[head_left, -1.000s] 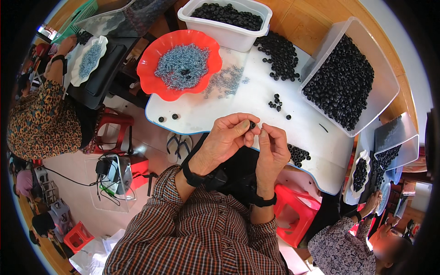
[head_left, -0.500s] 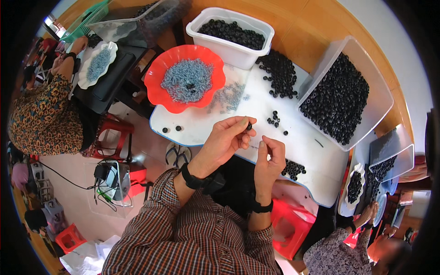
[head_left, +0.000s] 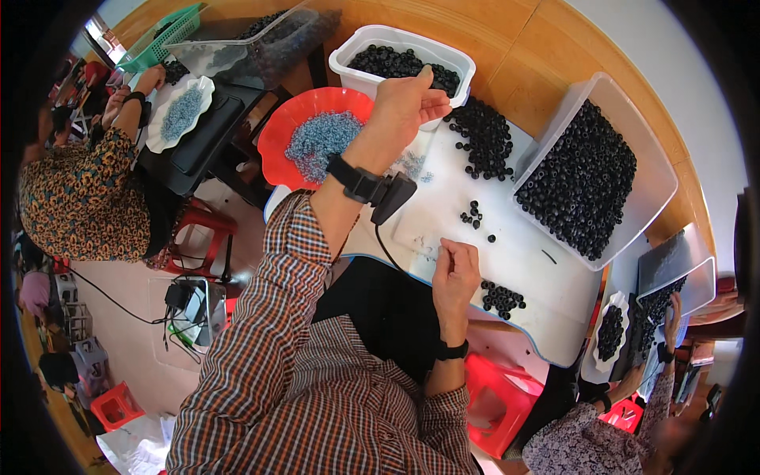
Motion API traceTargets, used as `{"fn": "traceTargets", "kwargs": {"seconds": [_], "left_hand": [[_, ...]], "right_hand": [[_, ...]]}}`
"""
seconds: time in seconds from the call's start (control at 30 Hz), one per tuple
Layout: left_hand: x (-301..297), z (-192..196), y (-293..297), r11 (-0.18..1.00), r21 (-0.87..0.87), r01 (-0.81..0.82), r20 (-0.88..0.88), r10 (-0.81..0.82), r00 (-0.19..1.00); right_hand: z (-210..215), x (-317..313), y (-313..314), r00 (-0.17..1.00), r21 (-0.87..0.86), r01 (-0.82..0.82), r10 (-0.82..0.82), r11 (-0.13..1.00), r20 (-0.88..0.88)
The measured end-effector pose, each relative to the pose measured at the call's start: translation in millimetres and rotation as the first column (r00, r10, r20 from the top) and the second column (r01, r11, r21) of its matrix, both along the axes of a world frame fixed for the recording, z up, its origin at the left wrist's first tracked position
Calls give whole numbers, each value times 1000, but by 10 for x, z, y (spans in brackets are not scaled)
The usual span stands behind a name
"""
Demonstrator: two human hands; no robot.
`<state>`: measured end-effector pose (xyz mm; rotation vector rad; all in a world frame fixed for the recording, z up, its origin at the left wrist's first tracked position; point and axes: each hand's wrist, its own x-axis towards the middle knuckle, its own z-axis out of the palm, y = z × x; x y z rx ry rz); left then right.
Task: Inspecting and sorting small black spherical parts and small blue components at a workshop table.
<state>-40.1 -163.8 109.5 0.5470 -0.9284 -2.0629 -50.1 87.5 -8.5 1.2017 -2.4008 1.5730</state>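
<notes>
My left hand reaches over the white tub at the far side, its fingers stretched out and the thumb apart. No part shows in that hand. Inside the tub lie many small round black parts with holes. My right hand stays low over the near edge of the white table, thumb and fingertips pressed together. Whatever it may pinch is too small to make out. Beside it sits a cluster of black ring-like parts. My left forearm partly covers the red scalloped bowl of tiny silvery-blue pieces.
A large clear bin of black parts leans at the right, near a loose black pile. Several black parts lie mid-table. Co-workers sit at left and lower right. A red stool stands below the table.
My left hand has moved up and away from my right hand to the white tub, and the black part it pinched no longer shows. My right hand has barely shifted.
</notes>
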Motion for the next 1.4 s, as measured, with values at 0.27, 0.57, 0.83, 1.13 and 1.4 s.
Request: {"fn": "traceTargets", "kwargs": {"seconds": [0.27,0.57,0.83,1.13,1.4], "left_hand": [[778,-333,683,969,-229,90,320,-12,947],[1190,-1215,1028,702,-704,105,563,462,685],[1053,-1178,991,447,-851,276,525,709,471],[1010,-1189,965,444,-844,300,536,707,461],[1005,-1244,962,411,-851,328,524,709,471]], "right_hand": [[6,-27,15,1000,3,-23,22,1000,14],[28,-4,13,999,28,-5,6,1000,-32],[2,17,-1,1000,19,10,-10,1000,15],[-16,7,-14,1000,13,14,-13,1000,-28],[7,16,-30,996,7,15,-14,1000,-87]]}}
